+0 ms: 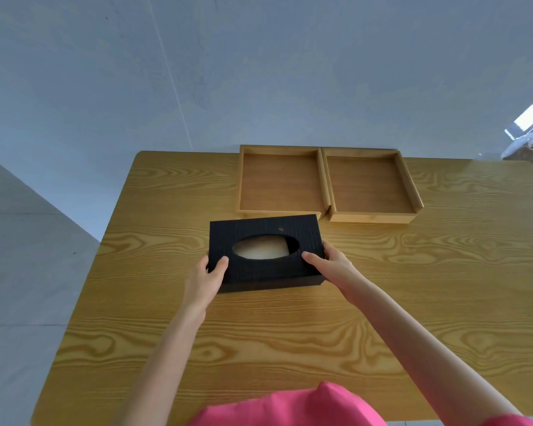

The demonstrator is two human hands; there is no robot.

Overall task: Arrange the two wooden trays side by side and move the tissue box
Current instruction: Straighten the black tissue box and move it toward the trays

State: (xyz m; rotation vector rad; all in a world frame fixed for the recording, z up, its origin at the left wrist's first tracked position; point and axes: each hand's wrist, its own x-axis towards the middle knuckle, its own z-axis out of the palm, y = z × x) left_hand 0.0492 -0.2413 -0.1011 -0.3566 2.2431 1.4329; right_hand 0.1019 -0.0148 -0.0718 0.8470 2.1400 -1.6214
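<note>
A black tissue box [265, 232] with an oval opening showing white tissue sits at the middle of the wooden table, just in front of the trays. My left hand [206, 279] grips its left end, thumb on top. My right hand [333, 269] grips its right end, thumb on top. Two shallow wooden trays stand side by side at the table's far edge: the left tray [279, 179] and the right tray [371, 184], their inner walls touching. Both trays hold nothing. The box's far edge overlaps the left tray's front rim in this view.
The wooden table [428, 272] stands against a pale grey wall. Grey floor lies to the left. A pink garment [290, 407] shows at the bottom edge. Some pale clutter [526, 146] sits beyond the table's far right corner.
</note>
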